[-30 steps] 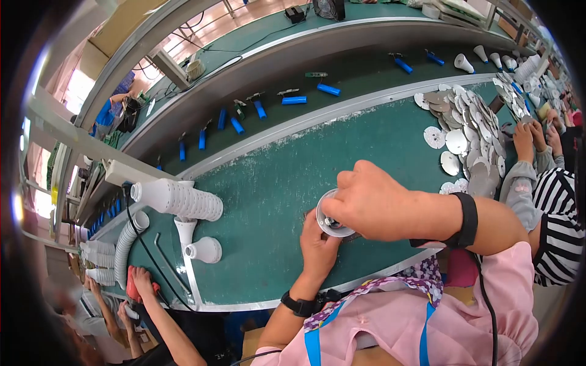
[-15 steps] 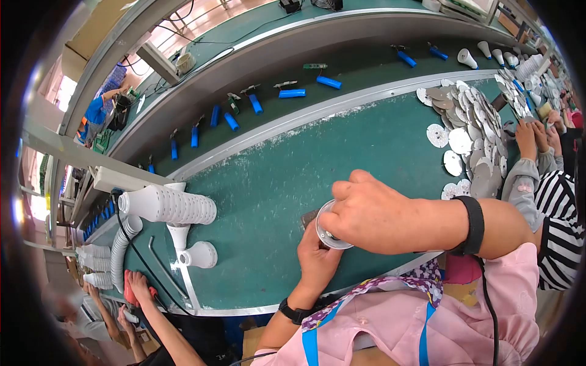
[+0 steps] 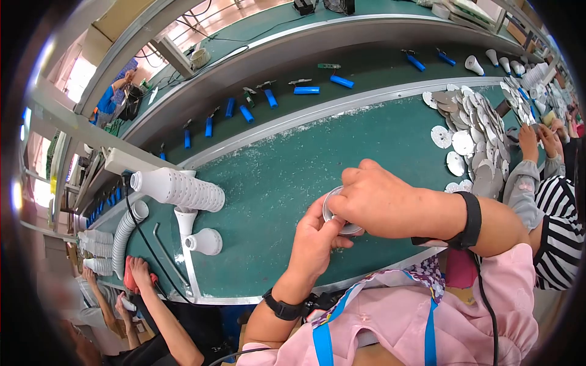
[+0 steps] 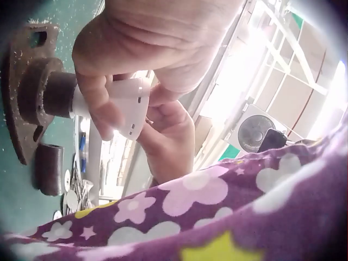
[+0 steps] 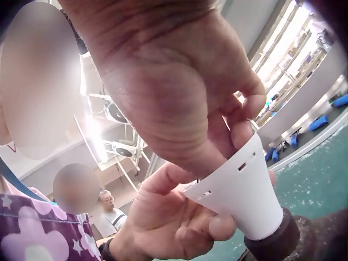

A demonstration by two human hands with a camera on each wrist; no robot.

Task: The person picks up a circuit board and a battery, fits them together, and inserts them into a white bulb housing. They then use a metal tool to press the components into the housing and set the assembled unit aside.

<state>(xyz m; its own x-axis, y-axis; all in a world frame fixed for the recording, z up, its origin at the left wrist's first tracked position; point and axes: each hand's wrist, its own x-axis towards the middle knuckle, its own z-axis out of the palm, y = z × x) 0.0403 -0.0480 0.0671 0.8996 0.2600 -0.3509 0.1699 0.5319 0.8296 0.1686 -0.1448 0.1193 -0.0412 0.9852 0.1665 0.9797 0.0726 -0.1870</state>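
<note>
A white cone-shaped lamp housing (image 5: 244, 187) stands with its narrow end in a dark metal fixture (image 4: 36, 89), its wide mouth facing up. My left hand (image 3: 311, 244) holds the housing from the side, with the thumb up by the rim. My right hand (image 3: 381, 204) is over the mouth with bent fingers; its thumb reaches inside in the right wrist view. The housing's inside is hidden by this hand, and I cannot tell whether the fingers pinch something there. Small slots run along the housing's wall near the rim.
Stacked white housings (image 3: 183, 190) and a single housing (image 3: 205, 242) lie to the left. Metal discs (image 3: 473, 131) are heaped to the right. Blue cylinders (image 3: 306, 90) with small boards lie along the far channel. A dark cylinder (image 4: 49, 169) stands by the fixture. Other people work on both sides.
My left hand has moved up along the housing, its thumb now at the rim. The right hand stays over the mouth, with only a slight shift. The head view has swung a little.
</note>
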